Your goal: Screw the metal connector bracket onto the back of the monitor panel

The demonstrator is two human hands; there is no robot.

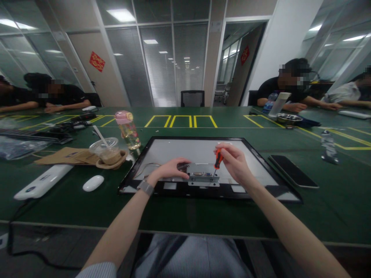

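A flat display panel (203, 148) lies face down on the green table, black frame around a pale metal back. At its near edge sits a small silver metal bracket with connector ports (203, 178). My left hand (171, 169) rests on the panel just left of the bracket, fingers curled over a dark part there. My right hand (235, 162) is closed around a screwdriver with an orange and black handle (218, 159), held upright with its tip down at the bracket's right end. A watch sits on my left wrist.
A white mouse (93, 183), a white bar-shaped device (43, 181), a plastic cup with straw (107, 150) on brown paper, and a pink-capped bottle (127, 129) stand to the left. A dark phone (292, 170) lies to the right. Other people sit at the far corners.
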